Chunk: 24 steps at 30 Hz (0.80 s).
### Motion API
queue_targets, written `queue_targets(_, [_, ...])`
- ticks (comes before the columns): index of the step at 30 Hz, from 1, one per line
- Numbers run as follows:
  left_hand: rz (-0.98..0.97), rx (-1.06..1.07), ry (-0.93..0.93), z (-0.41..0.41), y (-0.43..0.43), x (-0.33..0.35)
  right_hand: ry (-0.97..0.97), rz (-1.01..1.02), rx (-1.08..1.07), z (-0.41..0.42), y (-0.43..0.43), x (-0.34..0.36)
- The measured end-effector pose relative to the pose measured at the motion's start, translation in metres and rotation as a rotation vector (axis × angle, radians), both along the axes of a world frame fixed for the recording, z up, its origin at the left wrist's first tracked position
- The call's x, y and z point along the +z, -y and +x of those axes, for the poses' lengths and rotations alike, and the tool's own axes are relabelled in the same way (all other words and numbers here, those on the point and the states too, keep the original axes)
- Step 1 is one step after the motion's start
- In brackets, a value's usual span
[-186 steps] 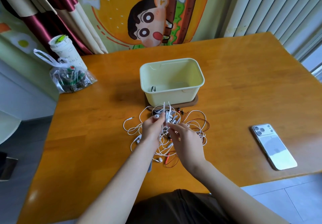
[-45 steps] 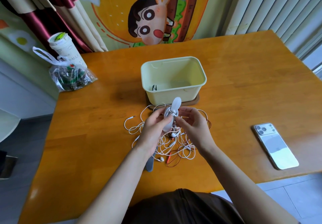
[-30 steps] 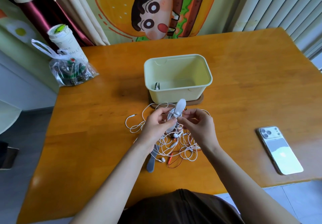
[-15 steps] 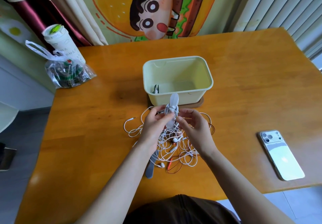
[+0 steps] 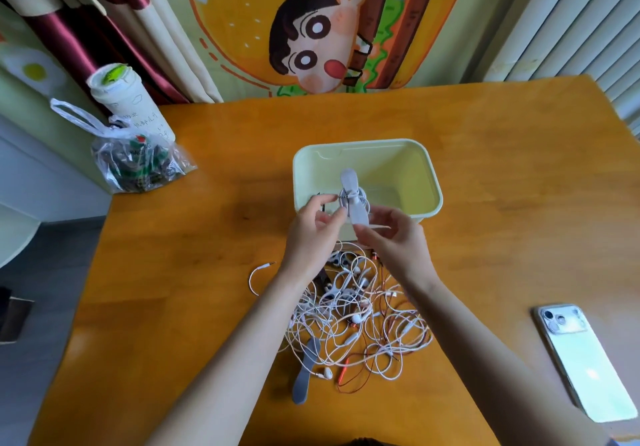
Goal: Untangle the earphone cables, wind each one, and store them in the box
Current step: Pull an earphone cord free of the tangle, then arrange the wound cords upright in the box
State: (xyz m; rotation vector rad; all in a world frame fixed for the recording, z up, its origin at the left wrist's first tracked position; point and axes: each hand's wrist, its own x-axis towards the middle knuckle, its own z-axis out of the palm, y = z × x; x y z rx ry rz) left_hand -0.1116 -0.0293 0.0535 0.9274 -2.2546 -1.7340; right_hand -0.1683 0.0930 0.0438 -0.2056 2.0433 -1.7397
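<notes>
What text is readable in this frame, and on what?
No text reads cleanly.
White cup: dark printed characters on its side, too blurred to read.
Plastic bag: print on the packaging inside, too small and blurred to read.
Cartoon wall hanging: no words visible.
Phone: no text visible on its back.

An orange wooden bench (image 5: 502, 168) in daylight. On the far wall hangs a bright cartoon cloth (image 5: 311, 29); dark red and cream curtain (image 5: 86, 29) far left, pale blinds (image 5: 571, 12) far right, grey floor (image 5: 52, 307) left.
</notes>
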Motion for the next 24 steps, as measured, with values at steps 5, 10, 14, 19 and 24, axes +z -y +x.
queue_targets(5, [-0.373, 0.045, 0.097, -0.010, 0.036, -0.022, 0.102, -0.007, 0.010, -0.042, 0.022, -0.003])
queue_targets(10, [-0.409, 0.047, 0.302, -0.010, 0.062, -0.047, 0.229, 0.150, 0.051, -0.081, 0.041, -0.025])
queue_targets(14, [-0.367, 0.035, 0.291, -0.013, 0.062, -0.054, 0.172, 0.421, 0.137, -0.107, 0.054, -0.033])
queue_targets(19, [-0.372, 0.017, 0.295, -0.016, 0.062, -0.059, 0.135, 0.653, 0.245, -0.123, 0.072, -0.044])
queue_targets(24, [-0.365, 0.026, 0.282, -0.017, 0.061, -0.061, 0.254, 0.836, 0.497, -0.122, 0.089, -0.048])
